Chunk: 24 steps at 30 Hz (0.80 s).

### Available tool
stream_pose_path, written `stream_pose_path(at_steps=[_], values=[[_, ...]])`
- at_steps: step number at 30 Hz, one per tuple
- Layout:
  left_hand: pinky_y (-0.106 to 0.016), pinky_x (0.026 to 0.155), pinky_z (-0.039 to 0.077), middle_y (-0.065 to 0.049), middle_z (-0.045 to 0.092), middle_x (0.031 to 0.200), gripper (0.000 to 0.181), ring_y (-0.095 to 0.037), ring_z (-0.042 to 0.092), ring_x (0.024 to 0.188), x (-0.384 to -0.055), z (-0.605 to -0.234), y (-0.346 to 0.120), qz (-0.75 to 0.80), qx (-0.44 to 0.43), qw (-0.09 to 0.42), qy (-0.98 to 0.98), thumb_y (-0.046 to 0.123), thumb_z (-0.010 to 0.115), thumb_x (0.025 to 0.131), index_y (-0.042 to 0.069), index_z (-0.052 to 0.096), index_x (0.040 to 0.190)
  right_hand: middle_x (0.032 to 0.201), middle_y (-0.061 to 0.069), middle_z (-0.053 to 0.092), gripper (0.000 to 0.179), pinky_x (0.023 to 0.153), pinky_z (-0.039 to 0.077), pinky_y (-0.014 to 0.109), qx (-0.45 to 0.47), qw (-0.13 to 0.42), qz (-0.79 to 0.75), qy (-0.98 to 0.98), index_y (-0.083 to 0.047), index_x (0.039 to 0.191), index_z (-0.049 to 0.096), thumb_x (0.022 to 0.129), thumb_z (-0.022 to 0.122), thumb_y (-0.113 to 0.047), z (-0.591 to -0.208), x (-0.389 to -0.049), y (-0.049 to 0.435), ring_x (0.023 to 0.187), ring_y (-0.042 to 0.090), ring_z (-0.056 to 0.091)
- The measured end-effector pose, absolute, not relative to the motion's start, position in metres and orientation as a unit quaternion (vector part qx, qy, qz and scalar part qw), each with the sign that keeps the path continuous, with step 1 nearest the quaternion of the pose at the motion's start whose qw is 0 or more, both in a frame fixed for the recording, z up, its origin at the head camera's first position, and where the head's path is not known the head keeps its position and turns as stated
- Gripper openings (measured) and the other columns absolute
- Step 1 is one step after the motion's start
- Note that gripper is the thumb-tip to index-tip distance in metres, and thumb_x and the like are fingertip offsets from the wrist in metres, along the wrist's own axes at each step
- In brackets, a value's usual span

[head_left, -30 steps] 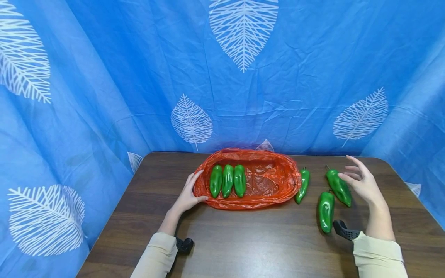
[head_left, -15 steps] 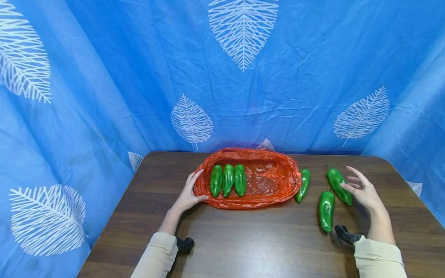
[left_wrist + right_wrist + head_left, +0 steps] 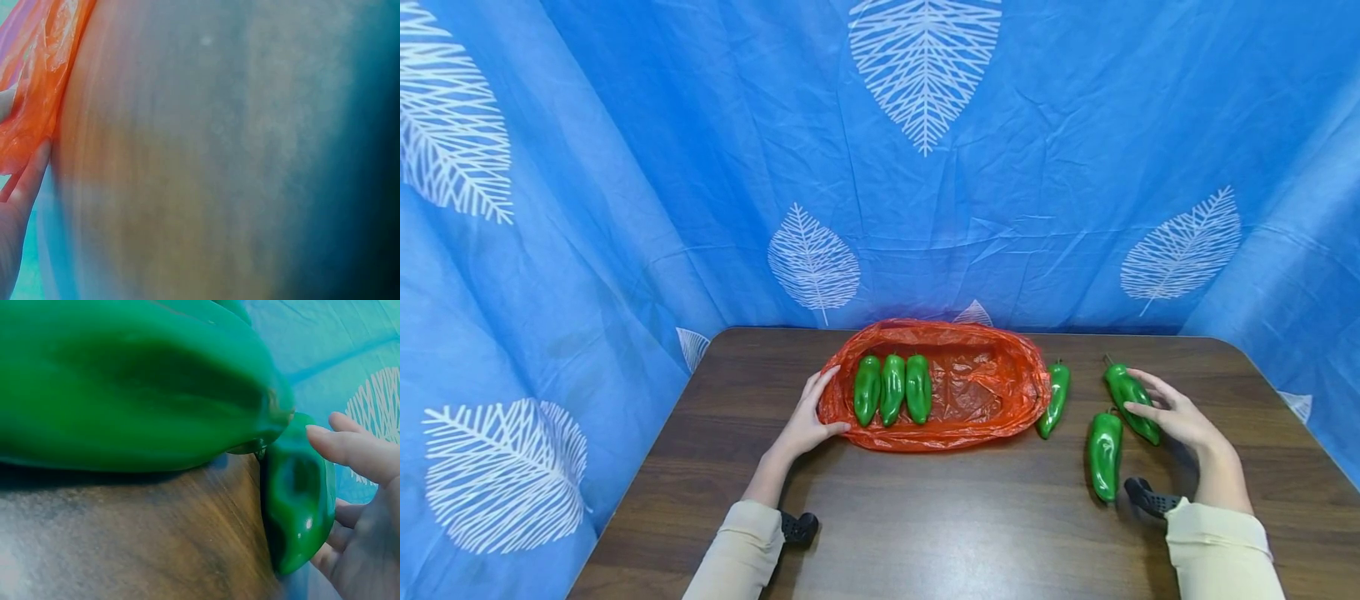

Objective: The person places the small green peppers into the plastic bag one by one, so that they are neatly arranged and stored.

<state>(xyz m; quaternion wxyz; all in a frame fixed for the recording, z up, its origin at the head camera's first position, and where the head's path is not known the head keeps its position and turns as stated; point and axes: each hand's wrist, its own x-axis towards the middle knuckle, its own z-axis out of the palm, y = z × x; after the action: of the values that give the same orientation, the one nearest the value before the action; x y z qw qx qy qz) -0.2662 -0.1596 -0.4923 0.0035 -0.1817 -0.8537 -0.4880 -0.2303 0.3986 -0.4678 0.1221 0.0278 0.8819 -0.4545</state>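
A crinkled red plastic bag (image 3: 940,437) with a rolled rim lies spread like a shallow basket. Inside, at its left half, three green peppers (image 3: 892,390) lie side by side. My left hand (image 3: 805,421) holds the bag's left end, thumb in front and fingers behind; the left wrist view shows a fingertip against the red plastic (image 3: 37,106). My right hand (image 3: 1172,417) is at the far-right green pepper (image 3: 1123,387), thumb and index finger on either side of it. In the right wrist view the thumb tip overlaps that pepper's edge (image 3: 300,494), with other fingers behind.
One pepper (image 3: 1103,458) lies in front of the right hand, looming large in the right wrist view. Another pepper (image 3: 1055,400) lies against the bag's right end. A blue leaf-print cloth (image 3: 1037,167) hangs behind the brown wooden table (image 3: 925,517).
My right hand has come down onto the far-right pepper, its fingers drawing nearer to it. The left hand, the bag and the peppers stay where they were.
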Motion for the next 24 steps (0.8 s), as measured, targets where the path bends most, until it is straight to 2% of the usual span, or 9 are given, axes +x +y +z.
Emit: stream_pose_path(at_steps=[7,16,24], values=[[-0.058,0.101,0.025,-0.021,0.023,0.142,0.091,-0.04,0.023,0.13,-0.2661,-0.4927,-0.1602,-0.489,-0.184,0.005,-0.853,0.011,0.081,0.065,0.015,0.032,0.142,0.136,0.039,0.018,0.07,0.082,0.034,0.062,0.003,0.128,-0.424,0.897,-0.003,0.144,0.015,0.092,0.053,-0.027,-0.4659,-0.2329,0.3979,0.116,0.055,0.026],[-0.058,0.1,0.026,-0.022,0.023,0.141,0.09,-0.04,0.024,0.13,-0.2661,-0.493,-0.16,-0.491,-0.187,0.011,-0.851,0.01,0.081,0.064,0.015,0.033,0.141,0.13,0.04,0.027,0.068,0.081,0.038,0.052,0.011,0.123,-0.43,0.894,-0.004,0.144,0.016,0.092,0.053,-0.026,-0.4686,-0.2319,0.3974,0.112,0.049,0.034],[-0.056,0.102,0.026,-0.019,0.023,0.142,0.091,-0.038,0.024,0.13,-0.2666,-0.4929,-0.1601,-0.49,-0.183,0.0,-0.852,0.011,0.081,0.065,0.016,0.032,0.142,0.127,0.037,0.031,0.068,0.073,0.04,0.04,0.028,0.107,-0.41,0.906,-0.004,0.144,0.02,0.092,0.054,-0.03,-0.4697,-0.2306,0.398,0.107,0.045,0.038]])
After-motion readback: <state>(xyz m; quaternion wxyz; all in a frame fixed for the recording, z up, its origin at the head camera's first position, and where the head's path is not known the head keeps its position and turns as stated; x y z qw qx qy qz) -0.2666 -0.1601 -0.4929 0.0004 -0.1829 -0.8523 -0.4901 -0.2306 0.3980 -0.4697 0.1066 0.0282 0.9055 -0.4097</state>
